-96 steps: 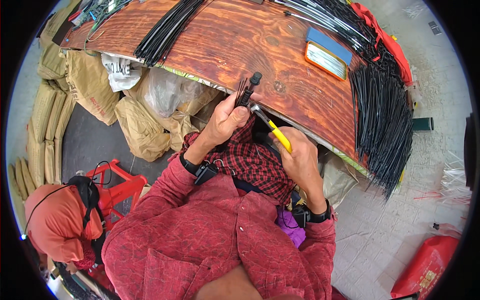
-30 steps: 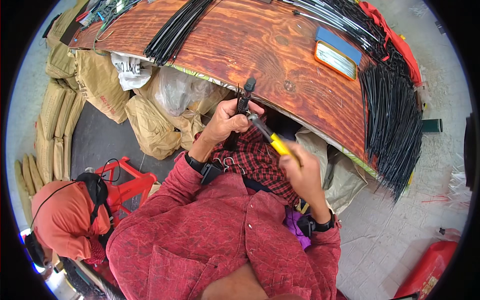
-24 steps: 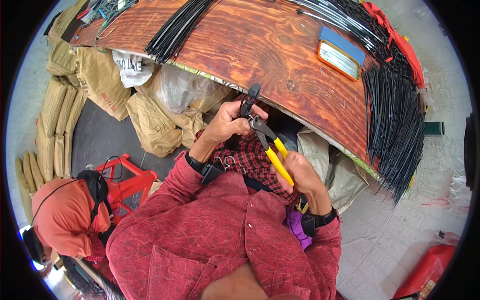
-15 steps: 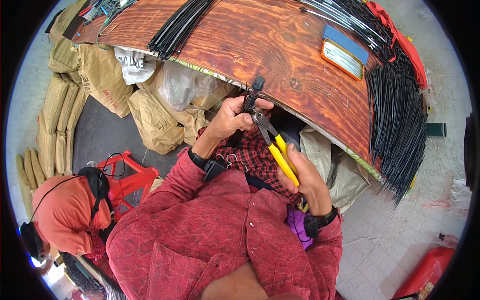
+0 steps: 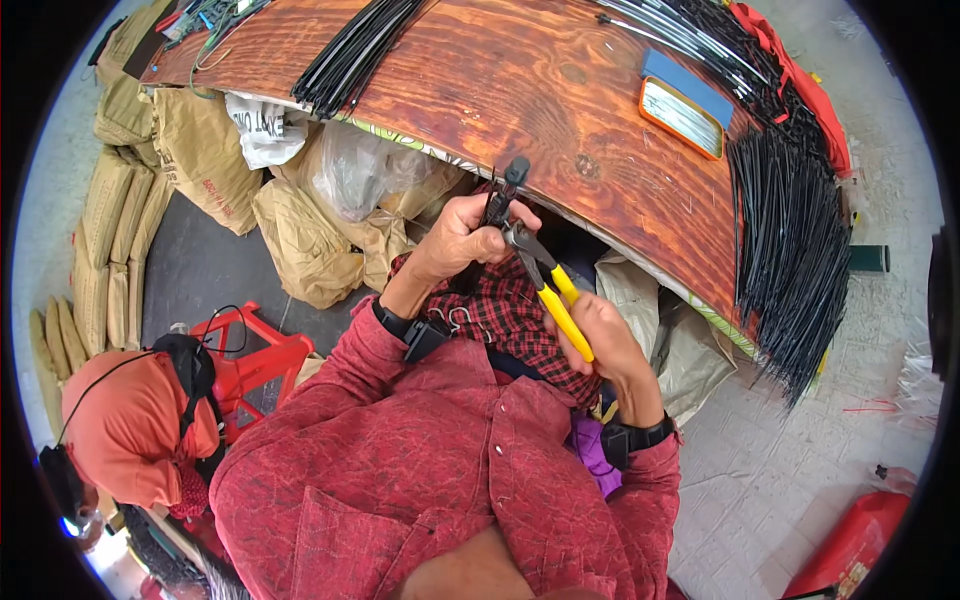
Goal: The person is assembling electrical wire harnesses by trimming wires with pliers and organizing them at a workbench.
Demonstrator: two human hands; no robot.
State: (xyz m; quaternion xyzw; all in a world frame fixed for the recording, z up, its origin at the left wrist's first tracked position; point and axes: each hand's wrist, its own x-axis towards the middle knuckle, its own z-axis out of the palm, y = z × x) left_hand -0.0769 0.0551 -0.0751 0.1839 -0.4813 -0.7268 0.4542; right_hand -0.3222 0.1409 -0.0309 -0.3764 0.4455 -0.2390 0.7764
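Note:
In front of my chest, just below the table's near edge, my left hand (image 5: 462, 240) is closed around a black rod-like piece (image 5: 516, 172). It stands up past my fingers, with a thick, blunt end and thin black strips alongside. My right hand (image 5: 610, 338) is wrapped round the yellow handles of a pair of pliers (image 5: 562, 318). The dark metal jaws reach up to the black piece beside my left thumb. My fingers partly cover the place where they meet, so I cannot tell what the jaws grip.
A wooden table (image 5: 480, 85) curves ahead, carrying a bundle of black rods (image 5: 360, 50), an open tin of thin pieces (image 5: 682, 116) and a black pile of rods (image 5: 790, 260). Sacks (image 5: 305, 240) lie beneath. A red stool (image 5: 262, 352) and a person in an orange head covering (image 5: 135, 425) are left.
My right hand has closed further round the pliers' handles, its fingers curling tighter. The jaws and my left hand with the black piece stay in nearly the same place.

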